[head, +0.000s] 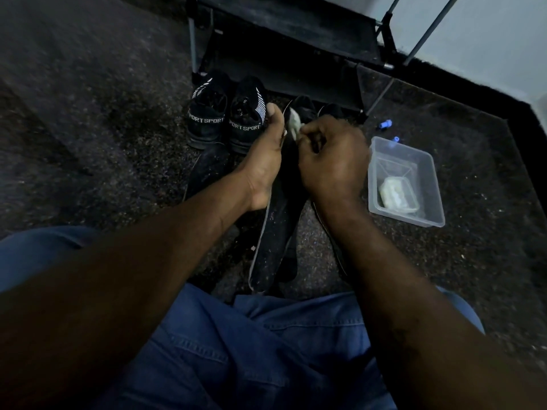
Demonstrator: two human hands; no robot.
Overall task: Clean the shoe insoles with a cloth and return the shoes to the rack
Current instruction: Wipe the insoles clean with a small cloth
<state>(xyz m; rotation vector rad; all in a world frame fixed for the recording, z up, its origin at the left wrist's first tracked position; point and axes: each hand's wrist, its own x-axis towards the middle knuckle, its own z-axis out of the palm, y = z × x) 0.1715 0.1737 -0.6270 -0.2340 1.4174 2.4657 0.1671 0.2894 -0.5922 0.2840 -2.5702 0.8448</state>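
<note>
floor: dark speckled carpet [88, 143], fills most of view. pale wall [488, 31] upper rt, black strip where wall and carpet meet. light dim.
shoe rack [296, 34] top centre, black fabric shelves on thin metal tubes, stands on carpet near the wall.
black shoes [207, 119] marked "sport", a pair, on carpet just in front of rack's left end, heels toward camera. another dark pair behind the hands, mostly hidden.
left hand [263, 161] grips insole [275, 247] by its edge, thumb up along it, fingers hidden behind. insole tilted, lower end near the knees.
right hand [331, 164] clenched round pale cloth [293, 123]; cloth touches insole's upper end.
second insole [207, 170] flat on carpet by left wrist.
clear plastic tub [414, 161] on carpet rt of hands, pale wad [396, 195] inside. small blue bits [384, 124] beyond it.
blue jeans [251, 350] at bottom.
</note>
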